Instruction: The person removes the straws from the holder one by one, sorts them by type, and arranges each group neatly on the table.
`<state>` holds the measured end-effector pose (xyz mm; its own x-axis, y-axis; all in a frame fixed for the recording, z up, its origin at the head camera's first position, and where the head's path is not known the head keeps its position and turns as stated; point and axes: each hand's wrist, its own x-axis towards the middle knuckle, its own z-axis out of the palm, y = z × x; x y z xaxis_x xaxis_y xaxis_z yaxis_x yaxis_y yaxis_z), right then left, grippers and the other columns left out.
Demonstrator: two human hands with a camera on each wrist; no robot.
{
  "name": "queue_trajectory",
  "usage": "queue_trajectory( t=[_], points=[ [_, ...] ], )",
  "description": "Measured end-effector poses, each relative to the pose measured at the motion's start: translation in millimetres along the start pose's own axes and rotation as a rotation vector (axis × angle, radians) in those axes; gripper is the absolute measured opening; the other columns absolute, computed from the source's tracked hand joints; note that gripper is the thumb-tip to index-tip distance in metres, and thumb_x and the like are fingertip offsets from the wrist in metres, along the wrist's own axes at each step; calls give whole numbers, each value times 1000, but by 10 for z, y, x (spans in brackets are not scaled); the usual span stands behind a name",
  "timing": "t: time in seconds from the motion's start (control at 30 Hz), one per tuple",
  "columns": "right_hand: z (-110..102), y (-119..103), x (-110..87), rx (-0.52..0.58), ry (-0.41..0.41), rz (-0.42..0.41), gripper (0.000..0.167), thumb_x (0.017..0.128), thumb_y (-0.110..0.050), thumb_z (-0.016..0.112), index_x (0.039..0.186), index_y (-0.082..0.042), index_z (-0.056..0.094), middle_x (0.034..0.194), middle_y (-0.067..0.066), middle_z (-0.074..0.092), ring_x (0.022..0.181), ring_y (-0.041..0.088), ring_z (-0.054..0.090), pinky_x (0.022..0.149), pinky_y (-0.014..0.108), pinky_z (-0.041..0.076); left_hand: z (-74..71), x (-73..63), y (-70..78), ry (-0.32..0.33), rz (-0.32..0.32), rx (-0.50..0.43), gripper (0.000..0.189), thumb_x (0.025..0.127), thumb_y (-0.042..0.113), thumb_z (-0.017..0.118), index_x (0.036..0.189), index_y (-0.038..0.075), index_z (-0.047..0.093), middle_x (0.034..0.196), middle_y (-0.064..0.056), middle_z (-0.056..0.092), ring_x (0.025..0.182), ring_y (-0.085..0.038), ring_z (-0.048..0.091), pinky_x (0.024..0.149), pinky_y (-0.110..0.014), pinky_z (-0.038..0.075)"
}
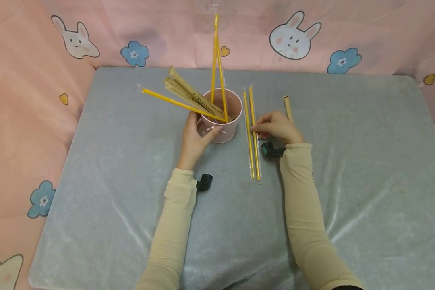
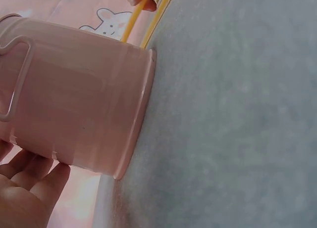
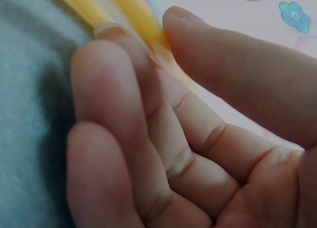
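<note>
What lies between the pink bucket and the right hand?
In the head view, one wrapped yellow straw lies between the pink bucket and the right hand, which pinches a second straw beside it.

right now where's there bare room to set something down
Bare table lies left of the left sleeve, right of the right sleeve, and between them. Crowded: the row of left hand, pink pot, loose straws, right hand.

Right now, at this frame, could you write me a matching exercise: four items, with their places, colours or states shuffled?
1. left hand
2. right hand
3. paper packets
4. tablecloth

A. leaning inside the bucket
B. grey, under the bucket
C. pinching a yellow straw
D. gripping the bucket

Pairs: 1-D, 2-C, 3-A, 4-B.
</note>
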<state>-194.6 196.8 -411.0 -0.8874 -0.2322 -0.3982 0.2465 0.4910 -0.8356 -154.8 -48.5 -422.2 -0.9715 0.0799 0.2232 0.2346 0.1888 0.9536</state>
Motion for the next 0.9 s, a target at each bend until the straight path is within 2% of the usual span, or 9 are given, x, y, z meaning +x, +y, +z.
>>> queue_trajectory(
  t=[0.47, 0.9],
  points=[
    [47, 37, 61, -17, 51, 31, 22, 87, -10, 68, 92, 11, 65, 64, 1, 62, 54, 9, 58, 51, 21, 52, -2, 0, -5, -2, 1, -4, 73, 82, 12, 75, 142, 5, 34, 141, -12, 40, 132, -14, 36, 109, -29, 31],
    [50, 68, 75, 7, 52, 42, 23, 86, -10, 70, 94, 11, 66, 66, 3, 64, 55, 10, 59, 52, 22, 53, 4, 4, -5, 7, -12, -2, 73, 81, 13, 76, 140, 3, 35, 140, -13, 42, 131, -15, 37, 108, -27, 32]
  ],
)
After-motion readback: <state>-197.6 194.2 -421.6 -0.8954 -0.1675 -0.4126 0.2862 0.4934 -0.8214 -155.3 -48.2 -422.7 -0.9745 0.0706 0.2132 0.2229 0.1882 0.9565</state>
